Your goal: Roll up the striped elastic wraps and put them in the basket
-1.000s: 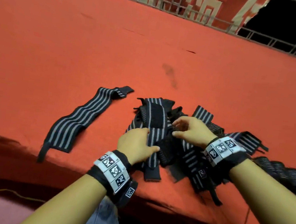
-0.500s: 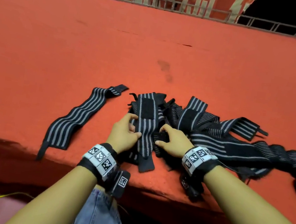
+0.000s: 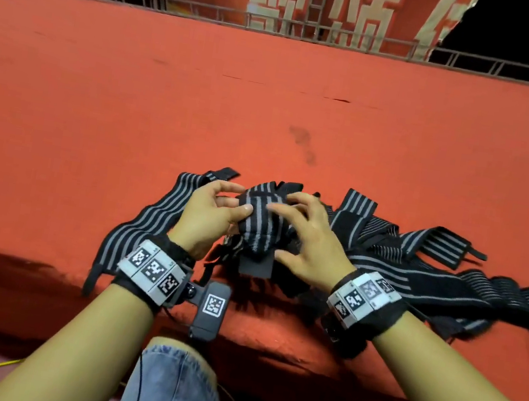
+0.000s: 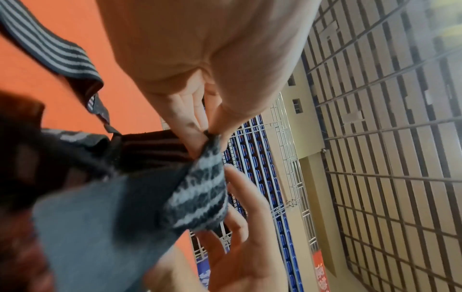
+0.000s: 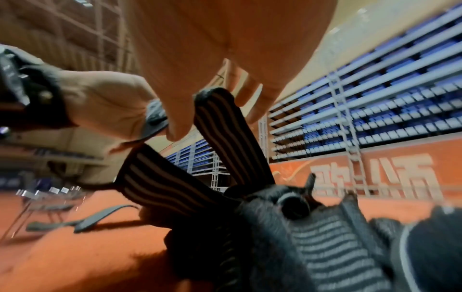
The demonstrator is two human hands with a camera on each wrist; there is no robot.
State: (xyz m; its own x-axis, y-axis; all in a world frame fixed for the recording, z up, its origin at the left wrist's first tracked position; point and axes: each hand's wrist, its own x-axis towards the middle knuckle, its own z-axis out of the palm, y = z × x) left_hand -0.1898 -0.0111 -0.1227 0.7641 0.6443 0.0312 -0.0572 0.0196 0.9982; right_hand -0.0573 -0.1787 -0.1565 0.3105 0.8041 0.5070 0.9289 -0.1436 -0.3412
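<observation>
Both hands hold one black striped elastic wrap (image 3: 258, 223) lifted off the pile, bent over in a hump with its plain black end (image 3: 255, 264) hanging toward me. My left hand (image 3: 239, 201) pinches its left edge between thumb and fingers, as the left wrist view shows on the wrap (image 4: 200, 187). On its right side my right hand (image 3: 275, 231) curls over it, thumb below. In the right wrist view the wrap (image 5: 225, 128) runs up between thumb and fingers. No basket is in view.
A tangled pile of several more striped wraps (image 3: 419, 258) lies to the right on the red carpeted platform (image 3: 271, 98). One wrap (image 3: 146, 224) lies flat at the left, near the front edge (image 3: 40, 269). A metal railing (image 3: 282, 28) runs along the far side.
The hands were low on the pile, fingering a wrap. They have since raised that wrap off the pile and bent it over between them.
</observation>
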